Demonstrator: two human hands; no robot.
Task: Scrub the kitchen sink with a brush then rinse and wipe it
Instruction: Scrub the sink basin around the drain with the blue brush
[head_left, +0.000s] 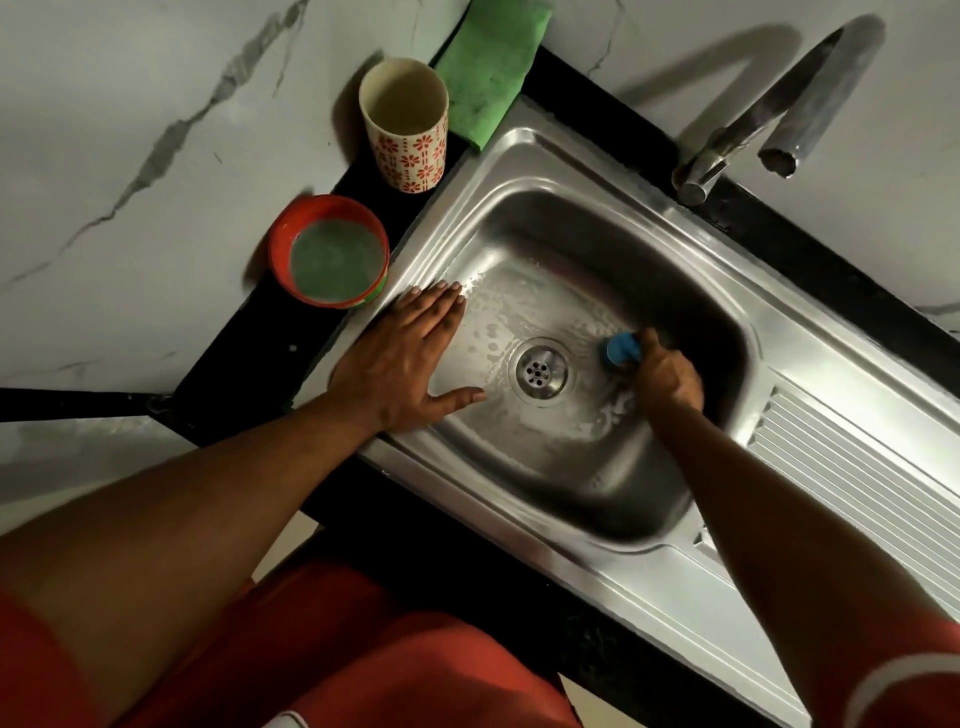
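Note:
A stainless steel sink (524, 156) fills the middle of the head view, its basin floor wet and soapy around the round drain (540, 370). My right hand (667, 376) grips a blue brush (621, 353) down in the basin, just right of the drain; the bristles are hidden underneath. My left hand (402, 358) rests flat with straight fingers on the sink's left rim, thumb reaching over the basin edge. A green cloth (491, 67) lies folded on the counter behind the sink's far left corner.
A cream cup with red flowers (405, 124) and a red tub of green paste (330, 252) stand on the black counter strip left of the sink. The chrome tap (769, 114) arches over the far right rim. A ribbed drainboard (852, 457) extends right.

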